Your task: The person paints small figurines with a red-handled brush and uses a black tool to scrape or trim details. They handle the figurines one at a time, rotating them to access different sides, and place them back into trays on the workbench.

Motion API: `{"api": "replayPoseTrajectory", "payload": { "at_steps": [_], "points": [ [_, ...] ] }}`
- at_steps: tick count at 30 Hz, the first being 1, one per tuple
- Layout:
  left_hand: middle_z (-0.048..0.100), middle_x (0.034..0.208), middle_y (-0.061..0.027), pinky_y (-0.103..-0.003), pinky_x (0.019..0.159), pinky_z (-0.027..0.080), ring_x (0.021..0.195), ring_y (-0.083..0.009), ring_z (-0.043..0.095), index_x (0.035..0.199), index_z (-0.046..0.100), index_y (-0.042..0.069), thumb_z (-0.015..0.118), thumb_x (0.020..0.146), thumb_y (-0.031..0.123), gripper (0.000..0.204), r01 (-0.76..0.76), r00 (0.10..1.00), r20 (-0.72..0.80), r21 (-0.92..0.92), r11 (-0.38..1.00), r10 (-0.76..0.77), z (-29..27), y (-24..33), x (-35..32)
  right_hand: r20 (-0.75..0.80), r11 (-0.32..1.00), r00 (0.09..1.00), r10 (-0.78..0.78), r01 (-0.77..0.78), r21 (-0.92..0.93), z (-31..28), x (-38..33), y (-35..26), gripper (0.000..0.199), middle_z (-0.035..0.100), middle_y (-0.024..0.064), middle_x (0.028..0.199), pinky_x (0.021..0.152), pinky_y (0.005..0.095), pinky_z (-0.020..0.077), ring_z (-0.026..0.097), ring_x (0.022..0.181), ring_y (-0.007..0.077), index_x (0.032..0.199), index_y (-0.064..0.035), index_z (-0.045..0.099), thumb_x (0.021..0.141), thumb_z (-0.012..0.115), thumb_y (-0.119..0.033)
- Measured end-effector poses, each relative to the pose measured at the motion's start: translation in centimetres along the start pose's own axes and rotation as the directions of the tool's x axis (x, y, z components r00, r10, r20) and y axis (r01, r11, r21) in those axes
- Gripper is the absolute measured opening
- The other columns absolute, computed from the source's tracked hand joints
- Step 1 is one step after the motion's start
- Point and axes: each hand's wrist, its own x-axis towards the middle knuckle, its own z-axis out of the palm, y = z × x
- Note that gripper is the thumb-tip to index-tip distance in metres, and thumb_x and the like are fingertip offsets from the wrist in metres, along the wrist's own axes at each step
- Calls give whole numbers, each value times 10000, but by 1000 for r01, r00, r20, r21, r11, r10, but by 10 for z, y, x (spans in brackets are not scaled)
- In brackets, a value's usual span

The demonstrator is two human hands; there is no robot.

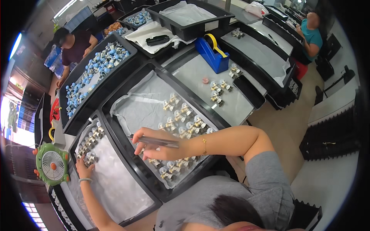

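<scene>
My right hand (158, 144) is closed around a slim dark pen (158, 141), its tip pointing left. It hovers over the middle black tray (137, 165), where several small white-and-gold figurines (181, 112) with pale blue round heads stand in rows on a thin white sheet. In the left tray (148, 203), my left hand (83, 169) has its thumb and fingers around a similar small figurine (91, 158) at the near end of a row. More figurines (92, 139) line that tray's left side. My right hand and forearm hide part of the middle rows.
A tray of blue-headed parts (101, 63) sits beyond, near a co-worker (75, 48). A blue tape dispenser (212, 54), loose figurines (221, 86) and a black phone-like slab (249, 91) lie at right. A green fan (52, 163) stands far left. Another person (310, 36) is at far right.
</scene>
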Motion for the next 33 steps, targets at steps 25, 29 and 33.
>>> {"api": "replayPoseTrajectory", "payload": {
  "at_steps": [25,29,33],
  "points": [
    [521,1084,-171,-380,862,395,1015,-324,485,1161,463,73,690,613,131,596,-53,999,9,-26,998,53,4,-18,3,-1,975,999,32,-31,219,6,2,10,341,557,72,882,681,239,459,572,755,118,1056,-90,430,737,465,27],
    [512,1069,-157,-387,901,372,1019,-320,469,1177,448,193,651,582,150,630,-81,996,36,94,992,78,8,-52,14,23,986,999,48,-51,161,6,-1,6,354,544,129,985,757,279,463,573,839,164,1117,-48,337,780,420,23],
    [487,1126,-154,-360,938,337,1082,-304,425,1130,501,150,667,533,149,619,-25,992,123,145,989,7,-7,-20,5,35,998,999,5,-7,57,11,0,1,352,549,148,1000,756,258,458,578,835,142,1123,-30,330,787,434,-41]
  ]
}}
